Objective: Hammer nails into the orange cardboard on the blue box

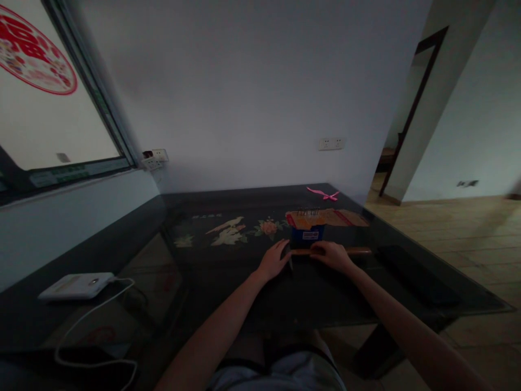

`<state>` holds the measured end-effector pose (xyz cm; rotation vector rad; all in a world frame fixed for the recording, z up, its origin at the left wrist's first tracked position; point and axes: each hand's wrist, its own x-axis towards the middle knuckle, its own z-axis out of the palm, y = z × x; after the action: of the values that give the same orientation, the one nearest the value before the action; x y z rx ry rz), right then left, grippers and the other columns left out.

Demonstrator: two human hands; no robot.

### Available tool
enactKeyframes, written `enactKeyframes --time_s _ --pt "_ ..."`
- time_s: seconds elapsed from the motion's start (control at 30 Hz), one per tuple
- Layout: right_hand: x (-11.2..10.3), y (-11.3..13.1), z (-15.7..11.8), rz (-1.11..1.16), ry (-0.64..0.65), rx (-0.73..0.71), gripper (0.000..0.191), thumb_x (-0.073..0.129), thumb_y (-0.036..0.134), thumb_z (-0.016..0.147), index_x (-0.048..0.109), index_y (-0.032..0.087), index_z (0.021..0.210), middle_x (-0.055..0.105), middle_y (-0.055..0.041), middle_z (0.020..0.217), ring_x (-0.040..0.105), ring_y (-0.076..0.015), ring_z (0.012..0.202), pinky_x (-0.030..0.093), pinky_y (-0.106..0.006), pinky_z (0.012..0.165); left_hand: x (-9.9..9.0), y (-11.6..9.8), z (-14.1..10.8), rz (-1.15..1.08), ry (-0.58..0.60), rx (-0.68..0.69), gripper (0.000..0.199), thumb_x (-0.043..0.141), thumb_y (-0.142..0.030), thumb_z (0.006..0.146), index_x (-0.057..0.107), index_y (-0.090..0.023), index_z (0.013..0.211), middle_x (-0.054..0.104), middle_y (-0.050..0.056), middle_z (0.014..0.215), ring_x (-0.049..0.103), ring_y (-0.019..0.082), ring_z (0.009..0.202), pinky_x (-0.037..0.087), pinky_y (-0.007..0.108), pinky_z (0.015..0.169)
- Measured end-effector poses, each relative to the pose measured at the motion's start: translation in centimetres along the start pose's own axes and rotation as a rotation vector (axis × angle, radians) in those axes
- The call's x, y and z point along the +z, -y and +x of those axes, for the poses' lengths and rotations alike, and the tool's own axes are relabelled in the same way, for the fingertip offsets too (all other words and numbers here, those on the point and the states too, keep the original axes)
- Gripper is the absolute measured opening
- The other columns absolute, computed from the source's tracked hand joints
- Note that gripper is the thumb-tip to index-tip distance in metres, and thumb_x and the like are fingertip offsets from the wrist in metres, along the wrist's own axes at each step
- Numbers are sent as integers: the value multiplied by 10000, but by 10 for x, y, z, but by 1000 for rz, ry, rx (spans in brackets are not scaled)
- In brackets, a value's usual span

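Note:
A hammer with a wooden handle (359, 251) lies crosswise in front of me, low over the dark table or resting on it. At its left end is a dark, narrow metal head (290, 263). My left hand (274, 260) is closed at the head, its fingertips partly hidden. The fingers of my right hand (330, 254) wrap around the handle near its middle. Just beyond the hands stands a blue box (307, 233). Behind it lies a torn orange-and-red cardboard piece (342, 218), with several thin dark nail-like pieces (308, 211) at its left part.
On the dark glossy table (228, 304), a long black case (417, 276) lies at the right. A pink, thin crossed item (323, 194) is near the back edge. At left sits a white device (77, 286) with a white cable (77, 326). A wall stands behind.

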<state>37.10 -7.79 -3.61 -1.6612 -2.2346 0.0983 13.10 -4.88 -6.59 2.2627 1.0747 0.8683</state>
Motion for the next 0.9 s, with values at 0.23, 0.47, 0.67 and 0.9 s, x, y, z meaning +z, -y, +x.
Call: enactKeyframes --time_s 0.23,0.47,0.67,0.9 --pt "6 -4 2 18 -25 -84 216 577 363 784 656 217 922 635 -60 996 575 -204 936 442 -316 790 2 2 -1 37 -4 -11 475 461 -409 849 484 -189 1269 498 91 1321 422 235 1233 303 398 1066" --pt "12 -12 5 43 -28 -104 237 591 376 783 663 200 923 627 -65 968 580 -201 893 444 -311 768 3 2 0 49 -21 4 469 463 -424 847 505 -192 1252 519 93 1292 416 245 1225 302 401 1062" --pt "14 -19 8 69 -13 -99 233 601 382 778 676 211 918 627 -65 998 575 -204 919 445 -330 808 0 -3 -1 98 4 19 560 445 -503 836 487 -162 1278 502 119 1306 414 254 1230 307 391 1055" --pt "15 -20 9 77 -21 -105 252 589 381 786 680 212 950 626 -78 1004 569 -219 946 432 -353 838 -1 -1 0 144 41 14 685 464 -578 792 448 -140 1318 458 140 1346 384 275 1254 306 406 1052"
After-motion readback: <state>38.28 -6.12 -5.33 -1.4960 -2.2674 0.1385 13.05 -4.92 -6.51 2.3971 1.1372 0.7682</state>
